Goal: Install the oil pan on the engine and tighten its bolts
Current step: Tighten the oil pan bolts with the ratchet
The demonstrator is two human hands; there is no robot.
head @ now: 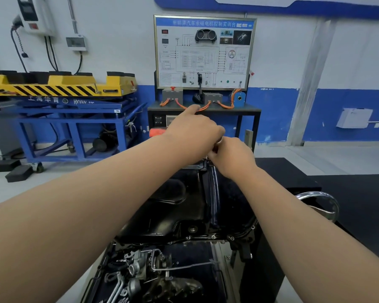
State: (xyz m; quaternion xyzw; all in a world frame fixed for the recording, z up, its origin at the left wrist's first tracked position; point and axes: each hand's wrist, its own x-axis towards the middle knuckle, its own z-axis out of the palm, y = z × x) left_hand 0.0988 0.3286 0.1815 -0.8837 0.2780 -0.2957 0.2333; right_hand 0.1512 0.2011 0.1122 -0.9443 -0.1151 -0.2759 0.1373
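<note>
Keeping the shiny tool (219,141) straight at the oil pan's (179,206) far edge, mid frame, helps; the right hand (233,157) grips it, the left hand (194,131) curls over it.

Glossy black oil pan (184,206), seemingly painted metal; bright metal bolts (213,237) along its rim.

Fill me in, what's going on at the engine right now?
A person is working bare-handed at the far edge of the black pressed-metal oil pan, which sits on top of the engine. The right hand grips a small silvery metal piece, too hidden to identify. The left hand curls over it from above; whether it also holds it is unclear. Several silver bolts already sit along the pan's near flange.
</note>
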